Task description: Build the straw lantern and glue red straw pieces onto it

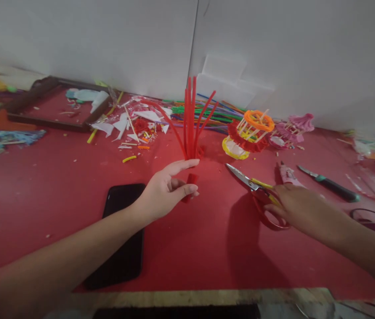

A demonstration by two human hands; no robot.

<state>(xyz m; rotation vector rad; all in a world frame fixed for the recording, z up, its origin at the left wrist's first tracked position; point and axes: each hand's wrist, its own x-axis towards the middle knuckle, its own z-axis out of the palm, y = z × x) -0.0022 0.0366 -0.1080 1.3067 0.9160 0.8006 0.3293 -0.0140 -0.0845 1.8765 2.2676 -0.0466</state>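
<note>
My left hand (170, 188) is closed around a bundle of red pipe cleaners (190, 128) held upright at the middle of the table. Their upper ends fan out above my index finger, and the short lower end pokes out near my thumb. My right hand (290, 206) grips a pair of scissors (250, 180) by the handles, one red and one yellow. Their blades point up and left, apart from the bundle. A black phone (121, 248) lies beneath my left forearm, partly covered by it.
Two small carousel-like crafts, one orange and red (252, 133), one pink (295, 128), stand at the back right. A knife (336, 188) lies right of a pink tube (288, 173). Colored pipe cleaners (207, 116), scraps (134, 126) and a dark frame (51, 124) line the back.
</note>
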